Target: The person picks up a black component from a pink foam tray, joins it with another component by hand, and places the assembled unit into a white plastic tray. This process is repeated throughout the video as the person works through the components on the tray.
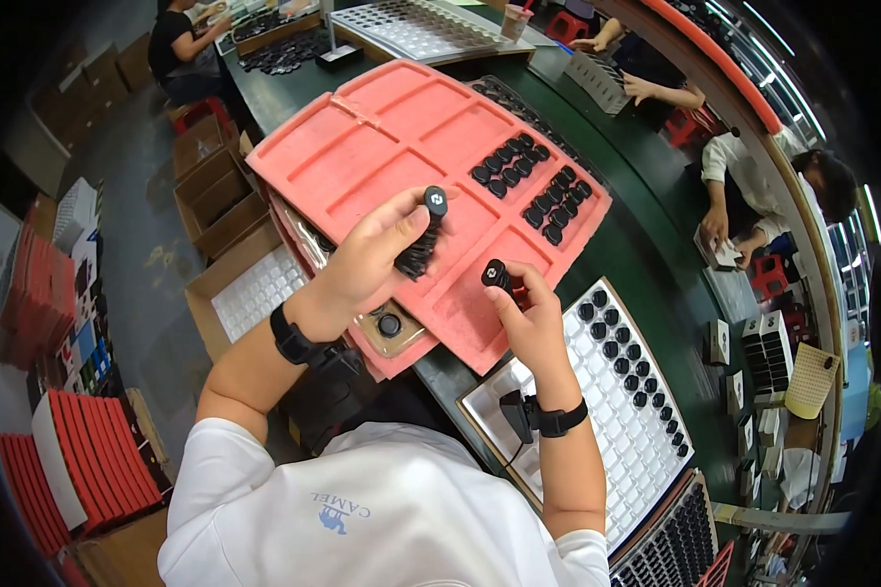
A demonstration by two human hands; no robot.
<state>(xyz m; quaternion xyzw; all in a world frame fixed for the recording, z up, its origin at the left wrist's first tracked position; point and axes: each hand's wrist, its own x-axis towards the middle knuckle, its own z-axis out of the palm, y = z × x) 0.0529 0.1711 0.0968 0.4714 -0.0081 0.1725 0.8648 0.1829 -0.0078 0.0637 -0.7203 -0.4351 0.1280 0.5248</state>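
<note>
My left hand [362, 259] is closed around a row of small black rounded pieces [418, 252], the top one bearing a white mark. To its right, my right hand [535, 328] pinches a short stack of similar black pieces [495, 274]. Both hands are above a pink tray [338, 157] split into shallow compartments. Two compartments on its right side hold groups of black pieces [507, 164]. Beside my right forearm lies a white moulded tray [597, 416], with black pieces [622, 349] along its far and right-hand cells.
More trays sit under the pink one, with a black round piece [389, 325] in a clear-lined tray. Cardboard boxes [210, 186] stand left on the floor. Across the green bench [646, 254], co-workers handle boxes. A dark tray of pieces [671, 538] lies at lower right.
</note>
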